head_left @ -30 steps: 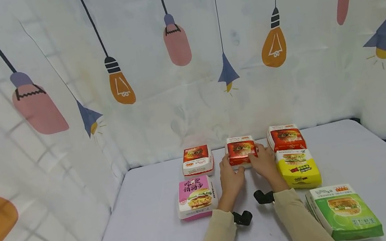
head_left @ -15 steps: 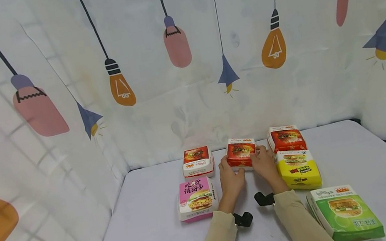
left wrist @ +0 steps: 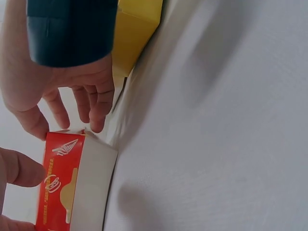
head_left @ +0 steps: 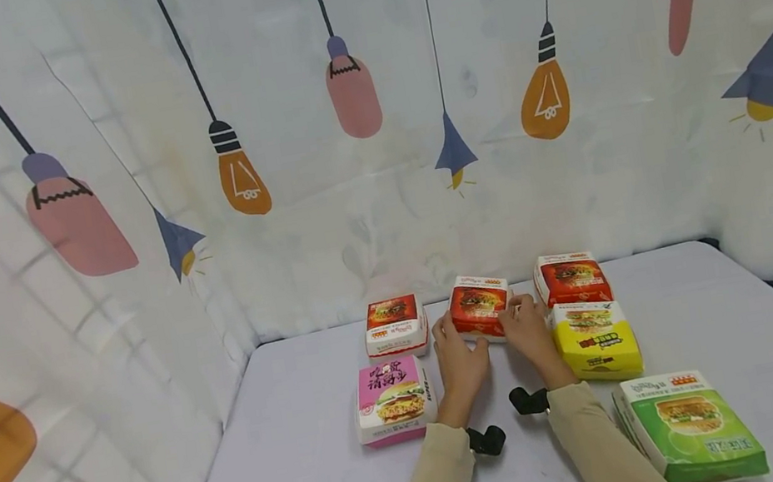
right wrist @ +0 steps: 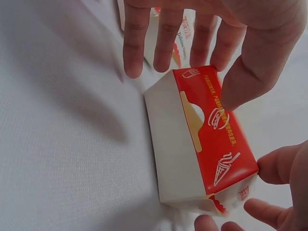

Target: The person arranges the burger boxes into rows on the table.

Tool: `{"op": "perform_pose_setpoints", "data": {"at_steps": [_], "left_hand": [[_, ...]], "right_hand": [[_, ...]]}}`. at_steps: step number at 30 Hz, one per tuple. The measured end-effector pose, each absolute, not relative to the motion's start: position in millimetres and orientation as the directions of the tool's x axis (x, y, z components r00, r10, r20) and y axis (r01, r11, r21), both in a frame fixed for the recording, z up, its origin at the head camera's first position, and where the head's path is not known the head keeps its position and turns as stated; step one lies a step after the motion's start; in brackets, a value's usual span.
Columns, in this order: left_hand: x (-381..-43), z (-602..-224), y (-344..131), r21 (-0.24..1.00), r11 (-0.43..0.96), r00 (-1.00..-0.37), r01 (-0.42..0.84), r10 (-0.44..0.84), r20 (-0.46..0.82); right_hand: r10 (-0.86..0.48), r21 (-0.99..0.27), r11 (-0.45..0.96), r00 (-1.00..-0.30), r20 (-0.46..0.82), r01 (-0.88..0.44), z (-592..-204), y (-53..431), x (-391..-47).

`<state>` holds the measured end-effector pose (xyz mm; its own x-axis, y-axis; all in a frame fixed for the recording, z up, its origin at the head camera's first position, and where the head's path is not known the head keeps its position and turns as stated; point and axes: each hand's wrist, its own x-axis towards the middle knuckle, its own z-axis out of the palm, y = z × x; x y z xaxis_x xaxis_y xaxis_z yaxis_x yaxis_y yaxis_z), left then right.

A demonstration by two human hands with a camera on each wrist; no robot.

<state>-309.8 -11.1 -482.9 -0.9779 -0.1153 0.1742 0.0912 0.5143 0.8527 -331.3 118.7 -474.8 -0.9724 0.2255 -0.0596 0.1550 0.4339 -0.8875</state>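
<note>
We note the red burger box (head_left: 479, 308) at the far middle of the desk (head_left: 294, 424), slightly askew, between the far-left box (head_left: 395, 325) and the far-right box (head_left: 571, 279). Left hand (head_left: 461, 364) grasps its near-left corner, right hand (head_left: 530, 332) its right side; firmness we cannot tell. We judge the two-sided hold gives control of its angle; side gaps probably leave finger room.

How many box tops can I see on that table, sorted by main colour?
Red boxes: 3
Yellow box: 1
Pink box: 1
Green box: 1
Total: 6 tops
</note>
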Motion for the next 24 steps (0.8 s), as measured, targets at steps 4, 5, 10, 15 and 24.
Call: {"op": "perform_pose_setpoints", "data": {"at_steps": [4,5,10,15,24], "left_hand": [[-310.3,-483.6,-11.2,0.848,0.523,-0.977,0.089,-0.118,0.175],[-310.6,-484.0,-11.2,0.845,0.526,-0.977,0.092,-0.118,0.180],[-311.7,-483.6,-11.0,0.843,0.529,-0.978,0.091,-0.111,0.175],[-311.3,-482.0,-11.5,0.840,0.535,-0.981,0.090,-0.098,0.167],[-310.3,-483.1,-11.0,0.817,0.563,-0.975,0.124,-0.085,0.206]], "right_hand": [[0.229,-0.887,0.439,-0.973,-0.040,0.140,-476.5,118.9,-332.4],[0.229,-0.889,0.437,-0.973,-0.034,0.134,-476.7,118.9,-332.4],[0.226,-0.889,0.444,-0.974,-0.005,0.107,-478.0,120.0,-334.9],[0.209,-0.893,0.443,-0.978,0.011,0.085,-477.6,120.2,-336.5],[0.133,-0.856,0.517,-0.988,0.075,0.004,-483.5,123.2,-341.5]]}}
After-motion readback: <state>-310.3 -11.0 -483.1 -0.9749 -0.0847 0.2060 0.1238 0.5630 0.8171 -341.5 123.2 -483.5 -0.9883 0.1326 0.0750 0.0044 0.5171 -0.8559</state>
